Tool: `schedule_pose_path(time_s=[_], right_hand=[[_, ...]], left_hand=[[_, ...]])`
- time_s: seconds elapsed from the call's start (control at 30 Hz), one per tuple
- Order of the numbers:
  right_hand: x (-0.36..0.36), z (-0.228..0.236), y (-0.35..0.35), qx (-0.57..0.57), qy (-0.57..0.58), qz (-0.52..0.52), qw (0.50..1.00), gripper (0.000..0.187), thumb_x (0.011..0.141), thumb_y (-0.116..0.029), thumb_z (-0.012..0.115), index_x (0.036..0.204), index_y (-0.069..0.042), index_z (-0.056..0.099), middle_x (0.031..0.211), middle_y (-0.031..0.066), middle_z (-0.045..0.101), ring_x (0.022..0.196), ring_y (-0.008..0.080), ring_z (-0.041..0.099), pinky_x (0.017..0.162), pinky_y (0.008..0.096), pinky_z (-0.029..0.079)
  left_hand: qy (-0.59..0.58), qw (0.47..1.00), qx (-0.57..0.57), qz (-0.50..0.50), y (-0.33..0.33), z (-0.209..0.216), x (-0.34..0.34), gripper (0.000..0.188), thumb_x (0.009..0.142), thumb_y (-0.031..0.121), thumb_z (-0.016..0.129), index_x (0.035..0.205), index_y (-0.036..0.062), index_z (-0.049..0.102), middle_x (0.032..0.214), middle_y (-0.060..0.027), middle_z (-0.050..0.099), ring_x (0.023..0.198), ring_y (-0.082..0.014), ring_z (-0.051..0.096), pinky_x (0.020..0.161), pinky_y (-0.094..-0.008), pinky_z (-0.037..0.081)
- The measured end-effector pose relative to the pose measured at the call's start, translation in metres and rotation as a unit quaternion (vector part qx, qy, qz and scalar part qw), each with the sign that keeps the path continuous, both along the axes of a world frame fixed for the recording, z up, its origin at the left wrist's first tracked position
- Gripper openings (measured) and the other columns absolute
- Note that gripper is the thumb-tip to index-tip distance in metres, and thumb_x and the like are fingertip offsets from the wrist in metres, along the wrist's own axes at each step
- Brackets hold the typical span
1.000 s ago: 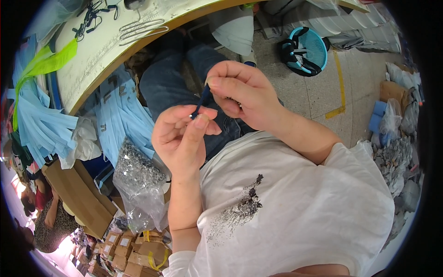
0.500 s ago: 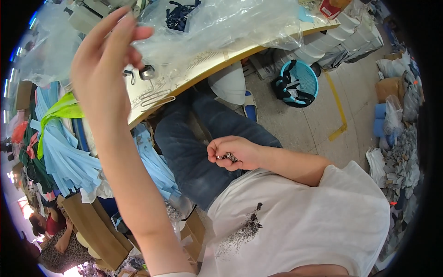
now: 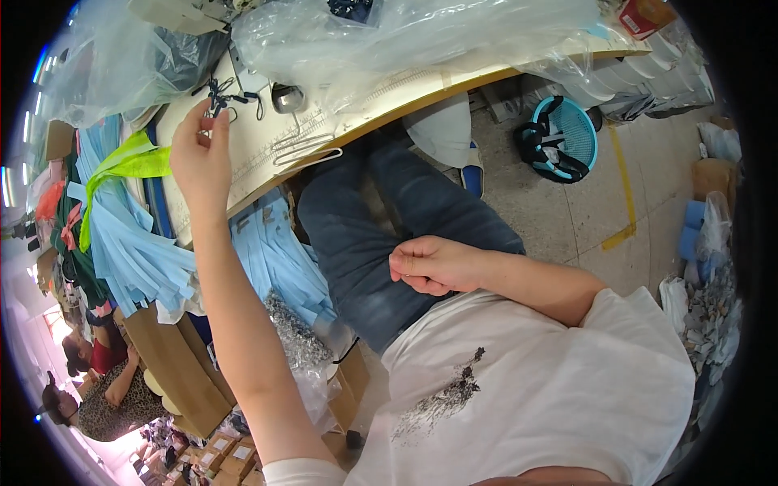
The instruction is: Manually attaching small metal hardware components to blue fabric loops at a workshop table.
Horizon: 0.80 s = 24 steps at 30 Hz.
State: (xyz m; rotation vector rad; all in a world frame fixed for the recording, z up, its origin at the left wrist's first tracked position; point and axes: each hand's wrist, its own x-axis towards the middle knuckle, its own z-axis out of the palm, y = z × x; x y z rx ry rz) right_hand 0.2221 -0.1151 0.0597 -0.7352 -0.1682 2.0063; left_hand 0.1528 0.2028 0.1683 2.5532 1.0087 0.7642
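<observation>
At the table's left part, my left hand [image 3: 203, 162] has its thumb and forefinger brought together at a small cluster of dark navy cord pieces [image 3: 217, 101]. Other short dark loops lie on the table [image 3: 247, 158] just beyond them. My right hand [image 3: 438, 266] is closed above my lap; its curled fingers hide the small shiny silvery pieces visible in it half a second ago. A rounded metal part [image 3: 287, 98] and a bent white wire [image 3: 308, 154] are on the table to the right of my left hand.
Clear plastic sheeting [image 3: 389, 49] covers much of the tabletop. Light blue fabric strips [image 3: 134, 259] and a lime green strip [image 3: 130, 162] hang at the left. A blue basket [image 3: 579, 138] stands on the floor at right. Two people sit at the far lower left beside a cardboard box [image 3: 174, 364].
My left hand has come down from its raised place to the dark cord pieces on the table. My right hand has turned, and its fingers now cover the silvery pieces.
</observation>
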Motion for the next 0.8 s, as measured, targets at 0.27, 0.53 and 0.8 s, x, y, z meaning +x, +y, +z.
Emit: schedule_pose_path(time_s=[0.27,0.53,0.8], right_hand=[[0.011,0.013,-0.003,-0.032,0.007,-0.02,0.999,0.029,0.102,-0.025,0.049,0.111,0.002,0.058,0.078,0.0015,0.053,0.053,0.0034,0.039,0.039,0.0188,0.026],[0.023,0.025,0.004,0.018,0.061,-0.163,0.985,0.03,0.1,-0.026,0.052,0.113,0.001,0.059,0.085,0.0047,0.058,0.054,0.003,0.041,0.039,0.0145,0.03],[0.014,0.035,0.006,0.062,0.014,-0.161,0.985,0.03,0.1,-0.026,0.052,0.114,0.0,0.059,0.089,0.0053,0.059,0.055,0.0019,0.042,0.039,0.0134,0.032]], left_hand=[[-0.02,0.982,0.178,-0.053,0.018,-0.019,-0.019,0.019,0.09,0.02,0.065,0.101,0.0059,0.069,0.096,-0.0115,0.067,0.089,-0.0267,0.06,0.081,-0.0334,0.046],[-0.275,0.953,-0.125,-0.03,-0.111,0.013,-0.062,0.022,0.1,0.01,0.05,0.114,-0.0069,0.056,0.088,-0.0129,0.067,0.083,-0.017,0.064,0.084,-0.0302,0.05],[-0.31,0.826,-0.47,0.001,-0.224,-0.037,-0.09,0.021,0.097,0.0,0.052,0.115,-0.0069,0.058,0.095,-0.014,0.065,0.074,-0.0146,0.065,0.069,-0.0296,0.058]])
